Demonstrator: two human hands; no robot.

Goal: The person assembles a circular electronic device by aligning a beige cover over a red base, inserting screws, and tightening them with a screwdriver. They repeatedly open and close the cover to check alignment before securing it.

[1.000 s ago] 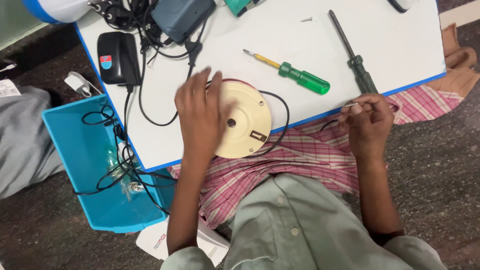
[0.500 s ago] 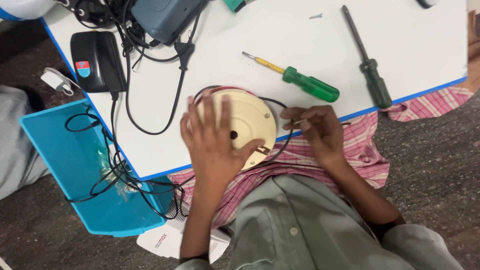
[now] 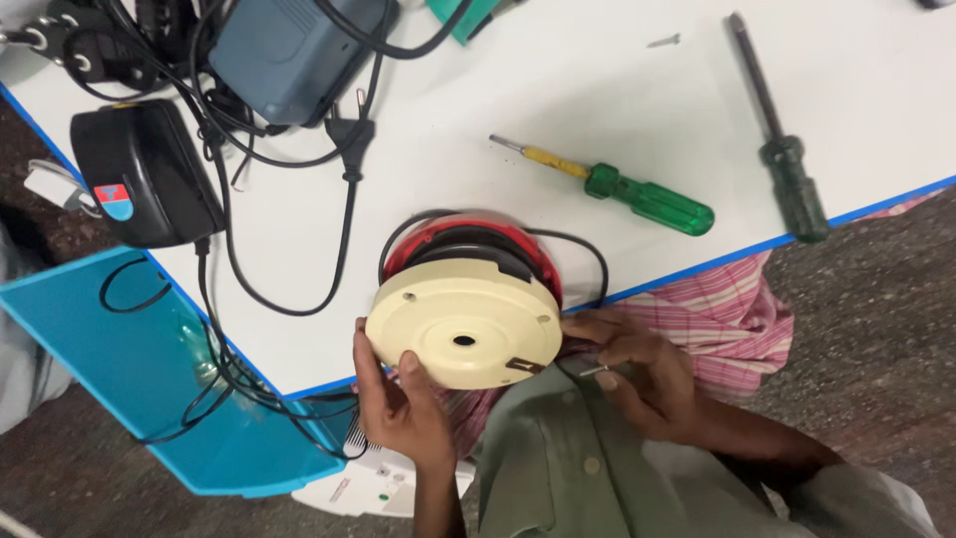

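Left hand [image 3: 403, 403] has its grip closed on the lower rim of the cream round device [image 3: 464, 329], tilted up off the worktop [image 3: 617, 120] edge; right hand [image 3: 637, 374] pinches a small screw [image 3: 595, 371] just beside its rim. Steady the base and seat the screw squarely. Half a second ago the device lay flatter under a spread left palm; the green screwdriver [image 3: 637, 194] stays untouched.

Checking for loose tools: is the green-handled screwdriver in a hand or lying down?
Lying down: the green-handled screwdriver rests flat on the white table, clear of both hands.
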